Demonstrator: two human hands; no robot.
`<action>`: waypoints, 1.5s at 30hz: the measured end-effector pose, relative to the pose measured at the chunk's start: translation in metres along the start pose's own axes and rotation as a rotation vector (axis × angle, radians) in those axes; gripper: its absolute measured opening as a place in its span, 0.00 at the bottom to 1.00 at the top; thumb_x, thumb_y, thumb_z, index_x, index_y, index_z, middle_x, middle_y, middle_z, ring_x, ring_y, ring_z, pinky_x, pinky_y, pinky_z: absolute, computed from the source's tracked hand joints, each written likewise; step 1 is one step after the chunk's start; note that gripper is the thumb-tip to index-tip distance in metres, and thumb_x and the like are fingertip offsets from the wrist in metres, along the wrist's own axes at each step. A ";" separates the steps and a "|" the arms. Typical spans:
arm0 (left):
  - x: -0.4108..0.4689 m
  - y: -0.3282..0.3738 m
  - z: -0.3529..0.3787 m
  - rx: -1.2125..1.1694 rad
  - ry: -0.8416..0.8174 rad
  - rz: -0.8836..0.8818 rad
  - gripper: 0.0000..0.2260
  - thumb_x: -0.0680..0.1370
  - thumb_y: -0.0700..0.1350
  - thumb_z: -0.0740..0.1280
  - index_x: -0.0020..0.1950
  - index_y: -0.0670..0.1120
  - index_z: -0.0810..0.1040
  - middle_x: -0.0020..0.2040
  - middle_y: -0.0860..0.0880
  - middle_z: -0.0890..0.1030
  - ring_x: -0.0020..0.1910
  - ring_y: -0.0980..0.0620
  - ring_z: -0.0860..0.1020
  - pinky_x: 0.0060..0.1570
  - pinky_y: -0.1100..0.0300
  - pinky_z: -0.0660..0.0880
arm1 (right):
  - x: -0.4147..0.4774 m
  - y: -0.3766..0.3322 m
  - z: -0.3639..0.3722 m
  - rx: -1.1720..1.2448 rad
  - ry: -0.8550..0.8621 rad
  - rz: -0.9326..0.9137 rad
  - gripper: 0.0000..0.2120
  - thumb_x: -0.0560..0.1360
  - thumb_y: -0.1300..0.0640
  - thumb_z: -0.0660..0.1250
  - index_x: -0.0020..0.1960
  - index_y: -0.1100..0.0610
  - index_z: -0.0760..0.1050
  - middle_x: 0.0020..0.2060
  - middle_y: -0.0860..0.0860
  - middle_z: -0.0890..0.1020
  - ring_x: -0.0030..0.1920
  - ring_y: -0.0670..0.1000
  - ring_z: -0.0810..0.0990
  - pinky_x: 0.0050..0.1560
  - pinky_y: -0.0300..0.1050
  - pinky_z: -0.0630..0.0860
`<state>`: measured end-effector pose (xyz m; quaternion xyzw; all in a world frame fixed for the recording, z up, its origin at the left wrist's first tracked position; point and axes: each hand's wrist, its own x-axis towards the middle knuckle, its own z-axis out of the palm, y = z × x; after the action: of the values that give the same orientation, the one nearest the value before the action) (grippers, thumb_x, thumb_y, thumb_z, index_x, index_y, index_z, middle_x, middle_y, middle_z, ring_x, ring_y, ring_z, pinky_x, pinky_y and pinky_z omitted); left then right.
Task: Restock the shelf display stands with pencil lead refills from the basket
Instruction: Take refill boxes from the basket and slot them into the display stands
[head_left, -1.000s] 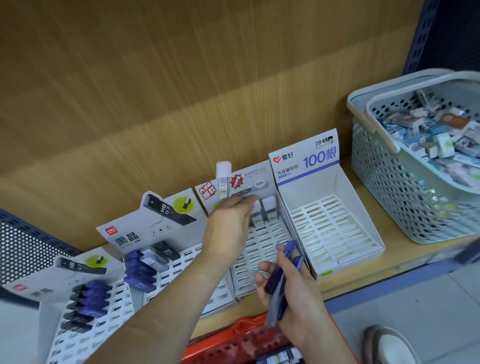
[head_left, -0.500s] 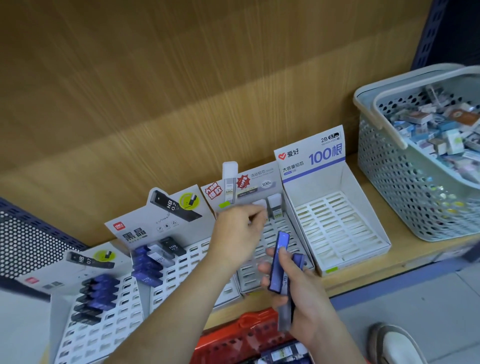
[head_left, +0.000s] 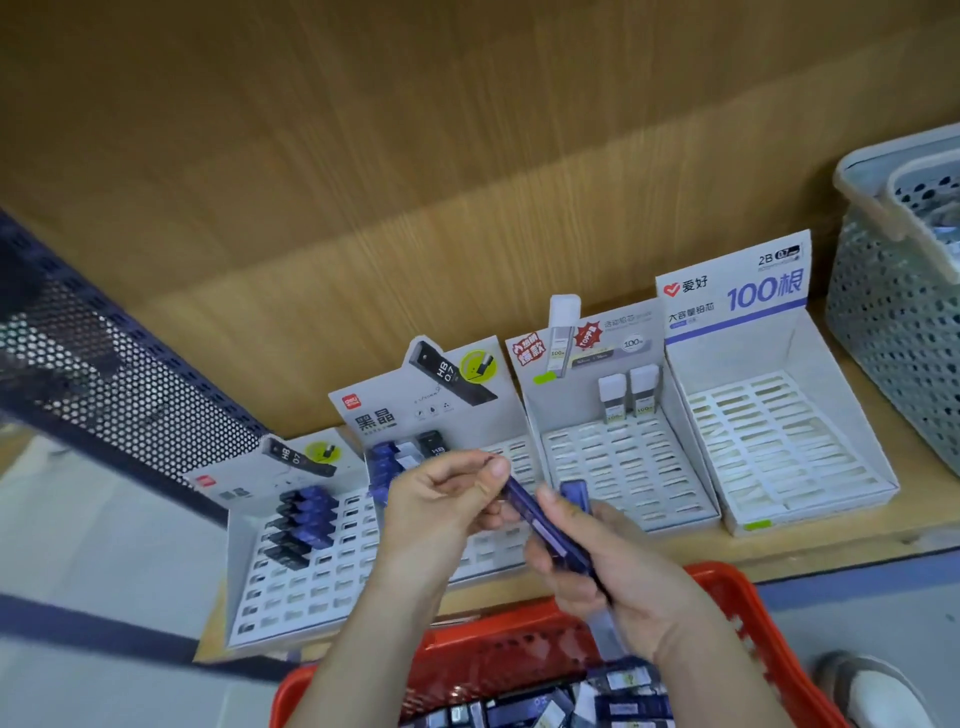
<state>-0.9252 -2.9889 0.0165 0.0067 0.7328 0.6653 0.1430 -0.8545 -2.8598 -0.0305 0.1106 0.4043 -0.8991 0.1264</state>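
Note:
My right hand (head_left: 618, 577) grips a small bunch of dark blue pencil lead refill cases (head_left: 566, 540), held above the red basket (head_left: 727, 597). My left hand (head_left: 441, 504) pinches the top end of one blue case in that bunch. Both hands hover in front of the second display stand (head_left: 467, 410), which holds a few blue and black cases at its back left. The leftmost stand (head_left: 291, 587) has a column of dark cases. The third stand (head_left: 613, 467) holds two white cases (head_left: 628, 395). The rightmost stand (head_left: 779, 447) holds nothing.
The stands sit on a wooden shelf (head_left: 857, 525) with a wooden back panel. A grey perforated basket (head_left: 893, 322) of mixed boxes stands at the far right. A dark perforated metal panel (head_left: 104, 374) is on the left. A shoe (head_left: 872, 691) shows on the floor.
My left hand has come back from the third stand, leaving a white case there, and now pinches a blue case in my right hand. The view has shifted left and down.

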 end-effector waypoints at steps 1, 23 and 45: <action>-0.001 0.000 -0.008 0.018 0.065 0.016 0.14 0.66 0.46 0.74 0.45 0.39 0.81 0.32 0.44 0.82 0.28 0.51 0.77 0.31 0.61 0.76 | 0.002 0.002 0.004 -0.040 0.006 0.010 0.17 0.73 0.47 0.68 0.50 0.61 0.81 0.30 0.55 0.75 0.21 0.45 0.61 0.21 0.35 0.56; 0.014 0.010 -0.137 0.513 0.288 0.185 0.05 0.72 0.39 0.74 0.44 0.48 0.84 0.34 0.50 0.84 0.32 0.51 0.80 0.39 0.58 0.81 | 0.042 0.038 0.040 0.148 0.206 0.105 0.21 0.71 0.74 0.65 0.62 0.63 0.72 0.49 0.67 0.83 0.33 0.51 0.76 0.28 0.39 0.74; 0.032 -0.024 -0.121 0.994 0.127 0.469 0.05 0.73 0.45 0.73 0.47 0.45 0.85 0.41 0.50 0.84 0.39 0.51 0.79 0.44 0.57 0.75 | 0.043 0.051 0.033 0.247 0.315 0.096 0.13 0.81 0.63 0.61 0.64 0.60 0.75 0.52 0.58 0.85 0.50 0.58 0.85 0.47 0.56 0.80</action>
<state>-0.9778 -3.1027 -0.0042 0.1963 0.9446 0.2525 -0.0738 -0.8821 -2.9233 -0.0570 0.2837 0.3002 -0.9063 0.0897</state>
